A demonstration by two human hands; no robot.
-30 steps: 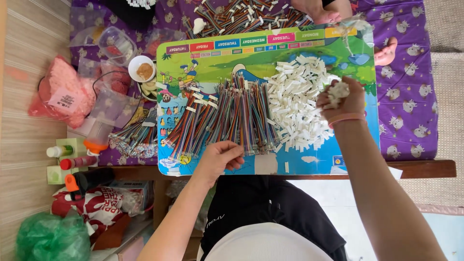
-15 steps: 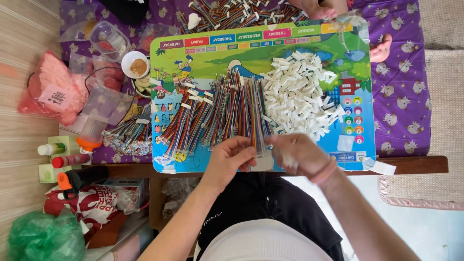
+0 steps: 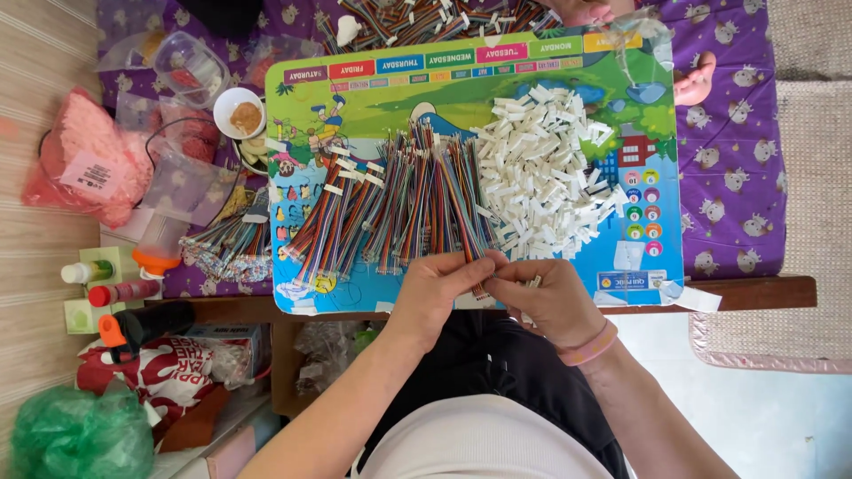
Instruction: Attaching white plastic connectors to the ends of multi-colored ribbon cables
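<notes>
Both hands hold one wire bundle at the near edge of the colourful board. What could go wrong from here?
1. The white connectors lie in a loose heap beside the wire bundles; a sweep of the right hand might scatter them.
2. The left hand and right hand work at the near edge of the board, so a dropped piece would probably fall off the table.
3. The wire bundles overlap, so pulling one may drag its neighbours.

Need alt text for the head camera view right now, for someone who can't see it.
Seen from above, the left hand and right hand meet over a multicoloured ribbon cable at the near edge of a colourful cartoon board. On it lie a pile of ribbon cables and a heap of white connectors.
</notes>
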